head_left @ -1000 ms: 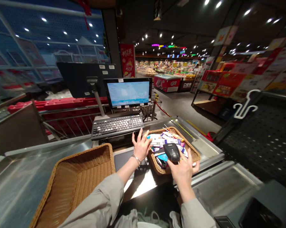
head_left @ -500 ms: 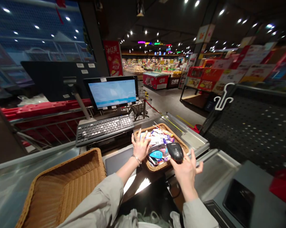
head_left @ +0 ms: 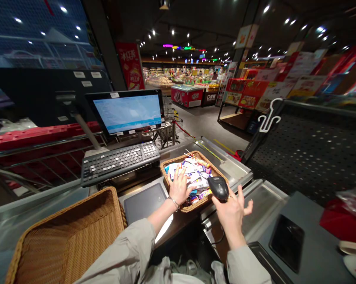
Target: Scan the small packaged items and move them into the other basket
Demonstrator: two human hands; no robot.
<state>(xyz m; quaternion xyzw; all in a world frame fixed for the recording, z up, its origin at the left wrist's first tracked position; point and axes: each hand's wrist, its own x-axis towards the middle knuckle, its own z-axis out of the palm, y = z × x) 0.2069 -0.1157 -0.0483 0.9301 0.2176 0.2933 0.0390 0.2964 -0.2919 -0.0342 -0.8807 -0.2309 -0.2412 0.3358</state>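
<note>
The left hand (head_left: 179,185), one of two hands in view at a supermarket checkout, was laid flat on a heap of wrapped packets (head_left: 192,173) inside the farther of two wicker baskets (head_left: 216,167). Its fingers (head_left: 178,173) were spread and closed around nothing, so the packets lay directly beneath the palm and fingertips. The packets overlapped too much to be counted. The single handheld barcode scanner (head_left: 218,188) was gripped in the right hand (head_left: 232,211), just above the near rim of that basket. The scanner sat on the thumb side of the hand, while the outer fingers (head_left: 248,206) were splayed open, away from it and touching nothing. One bracelet (head_left: 174,203) was worn on the left wrist and one ring (head_left: 228,198) on the right hand. The nearer wicker basket (head_left: 107,197) was placed on the steel counter (head_left: 263,197) to the left, well apart from both hands. One keyboard (head_left: 120,162) and one monitor (head_left: 127,112) were mounted beyond the hands, to the left of the farther basket.
</note>
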